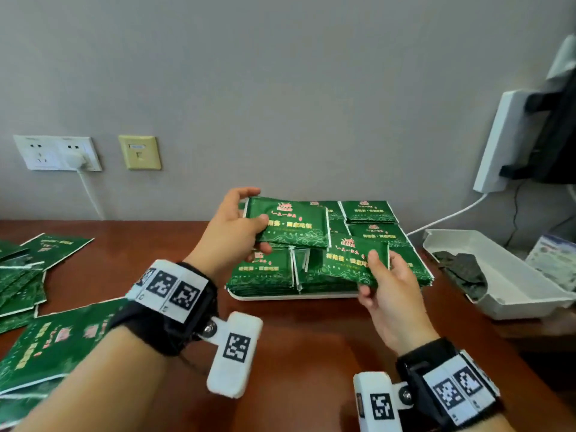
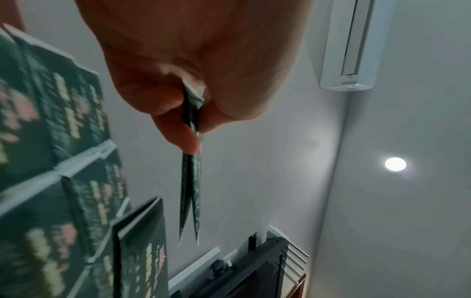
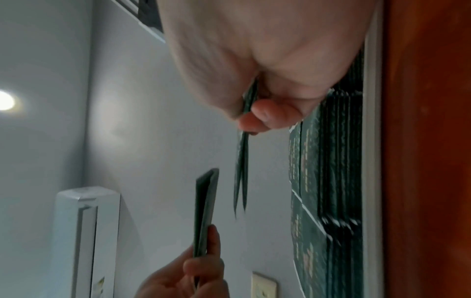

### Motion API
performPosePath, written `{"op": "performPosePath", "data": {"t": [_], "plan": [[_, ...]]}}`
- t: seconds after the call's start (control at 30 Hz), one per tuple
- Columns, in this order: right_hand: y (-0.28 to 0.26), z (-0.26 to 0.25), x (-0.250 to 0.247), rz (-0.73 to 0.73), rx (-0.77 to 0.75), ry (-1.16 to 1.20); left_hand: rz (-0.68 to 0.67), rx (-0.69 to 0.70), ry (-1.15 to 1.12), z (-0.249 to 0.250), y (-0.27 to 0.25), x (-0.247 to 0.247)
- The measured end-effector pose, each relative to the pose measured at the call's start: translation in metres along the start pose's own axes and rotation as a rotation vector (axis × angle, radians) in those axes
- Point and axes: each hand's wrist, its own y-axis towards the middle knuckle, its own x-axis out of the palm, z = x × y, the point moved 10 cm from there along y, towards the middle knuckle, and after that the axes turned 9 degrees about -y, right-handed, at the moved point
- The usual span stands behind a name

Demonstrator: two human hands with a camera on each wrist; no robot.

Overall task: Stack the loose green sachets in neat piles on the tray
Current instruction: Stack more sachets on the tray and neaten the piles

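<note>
A white tray (image 1: 293,296) at the wall holds several neat piles of green sachets (image 1: 261,271). My left hand (image 1: 232,227) hovers over the tray's left half and pinches a couple of green sachets (image 1: 293,224) between thumb and fingers; the left wrist view shows them edge-on (image 2: 190,181). My right hand (image 1: 385,285) pinches another couple of sachets (image 1: 350,258) above the front right piles, seen edge-on (image 3: 241,175) in the right wrist view. Loose sachets (image 1: 40,344) lie scattered on the table at the left.
The brown wooden table (image 1: 299,338) runs to the grey wall. A white open box (image 1: 505,275) with dark contents sits right of the tray. Wall sockets (image 1: 57,152) with a white plug are at the left. A white device (image 1: 511,141) with cables hangs at the right.
</note>
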Motion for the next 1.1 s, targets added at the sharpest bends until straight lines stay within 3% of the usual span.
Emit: {"op": "performPosePath", "data": {"t": [0.1, 0.2, 0.33, 0.43, 0.53, 0.63, 0.73, 0.83, 0.97, 1.1], "plan": [[0.021, -0.019, -0.028, 0.126, -0.077, 0.148, 0.008, 0.039, -0.016, 0.009, 0.022, 0.045], [0.054, -0.046, -0.062, 0.286, -0.134, 0.081, 0.027, 0.071, -0.03, 0.008, 0.039, 0.082], [0.096, -0.076, -0.092, 0.37, -0.145, 0.022, -0.001, 0.077, -0.042, -0.01, 0.054, 0.122], [0.124, -0.078, -0.099, 0.308, -0.088, -0.076, 0.01, 0.069, -0.017, -0.022, 0.069, 0.131], [0.141, -0.068, -0.094, 0.157, -0.024, -0.333, 0.043, 0.068, -0.017, -0.029, 0.084, 0.125], [0.147, -0.064, -0.097, 0.134, -0.05, -0.548, 0.075, 0.035, -0.061, -0.04, 0.093, 0.116], [0.156, -0.055, -0.094, 0.111, -0.048, -0.563, 0.086, 0.022, -0.098, -0.046, 0.097, 0.115], [0.164, -0.045, -0.094, 0.145, -0.051, -0.596, 0.089, 0.019, -0.114, -0.047, 0.098, 0.117], [0.164, -0.053, -0.098, 0.259, -0.158, -0.855, 0.092, 0.007, -0.13, -0.048, 0.097, 0.118], [0.159, -0.056, -0.087, 0.263, -0.214, -1.037, 0.09, 0.011, -0.142, -0.046, 0.096, 0.117]]}}
